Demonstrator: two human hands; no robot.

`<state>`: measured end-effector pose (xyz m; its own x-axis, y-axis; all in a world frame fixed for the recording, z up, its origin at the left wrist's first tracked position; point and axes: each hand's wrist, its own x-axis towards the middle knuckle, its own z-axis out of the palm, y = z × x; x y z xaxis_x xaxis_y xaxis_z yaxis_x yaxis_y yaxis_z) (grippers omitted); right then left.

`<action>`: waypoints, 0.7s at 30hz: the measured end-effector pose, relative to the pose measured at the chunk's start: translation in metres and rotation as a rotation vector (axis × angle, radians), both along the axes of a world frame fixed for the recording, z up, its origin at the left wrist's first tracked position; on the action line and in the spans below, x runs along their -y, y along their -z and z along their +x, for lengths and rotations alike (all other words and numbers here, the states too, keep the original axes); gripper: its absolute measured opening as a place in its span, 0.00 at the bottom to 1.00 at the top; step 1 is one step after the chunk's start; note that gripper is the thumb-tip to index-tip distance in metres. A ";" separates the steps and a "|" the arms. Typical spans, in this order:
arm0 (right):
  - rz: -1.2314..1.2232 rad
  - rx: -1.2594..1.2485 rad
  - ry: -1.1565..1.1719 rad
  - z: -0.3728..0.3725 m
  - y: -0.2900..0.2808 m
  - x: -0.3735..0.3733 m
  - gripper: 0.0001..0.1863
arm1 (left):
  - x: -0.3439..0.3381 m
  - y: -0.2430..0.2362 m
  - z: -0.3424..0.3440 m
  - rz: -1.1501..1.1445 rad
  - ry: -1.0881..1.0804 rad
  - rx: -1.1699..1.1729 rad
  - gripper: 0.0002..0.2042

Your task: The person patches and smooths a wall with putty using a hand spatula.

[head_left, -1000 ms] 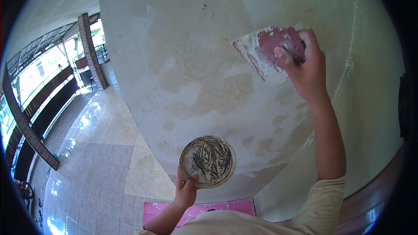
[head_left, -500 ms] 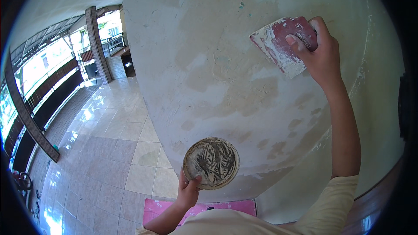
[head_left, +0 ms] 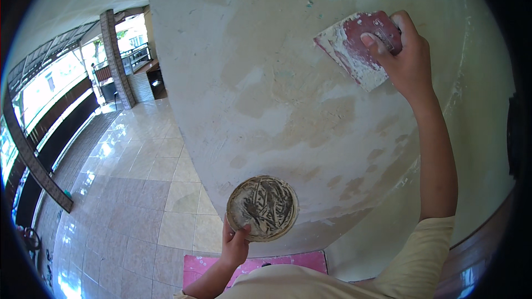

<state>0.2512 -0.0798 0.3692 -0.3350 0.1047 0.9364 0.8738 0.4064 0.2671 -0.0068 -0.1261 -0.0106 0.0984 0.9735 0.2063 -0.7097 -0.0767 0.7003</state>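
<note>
My right hand (head_left: 409, 58) grips a dark red putty scraper (head_left: 357, 44) by its upper end, thumb pressed on its face. White putty coats the wide blade, which lies at or close against the patchy wall (head_left: 266, 94); I cannot tell if it touches. Low in front of me, my left hand (head_left: 236, 243) holds a round shallow bowl (head_left: 262, 209) by the rim, with the thumb inside. Pale and dark smears of putty line the bowl's inside. The wall carries damp-looking brown patches and whiter ones.
Below the bowl is a pink board or platform (head_left: 310, 262) with white specks. To the left spreads a shiny tiled floor (head_left: 138, 199), with a pillar (head_left: 117, 58) and a dark fence (head_left: 64, 116) beyond. Another wall surface (head_left: 476, 149) meets this one at right.
The scraper and my right hand have moved slightly up the wall. My left hand and the bowl have shifted a little to the left. Both grips are unchanged.
</note>
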 end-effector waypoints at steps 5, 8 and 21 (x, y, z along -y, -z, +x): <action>0.048 -0.028 0.014 0.012 -0.013 0.002 0.26 | 0.000 0.002 0.003 -0.011 0.004 0.083 0.28; 0.028 -0.023 0.030 0.013 -0.017 0.006 0.27 | 0.003 -0.001 0.004 -0.028 0.000 0.094 0.29; 0.052 0.013 0.265 0.037 -0.027 0.013 0.30 | 0.002 0.000 0.003 -0.038 -0.015 0.081 0.29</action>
<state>0.2887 -0.0931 0.3966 -0.3140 0.1421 0.9387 0.9443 0.1491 0.2933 -0.0035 -0.1278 -0.0106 0.0685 0.9820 0.1758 -0.7630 -0.0619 0.6434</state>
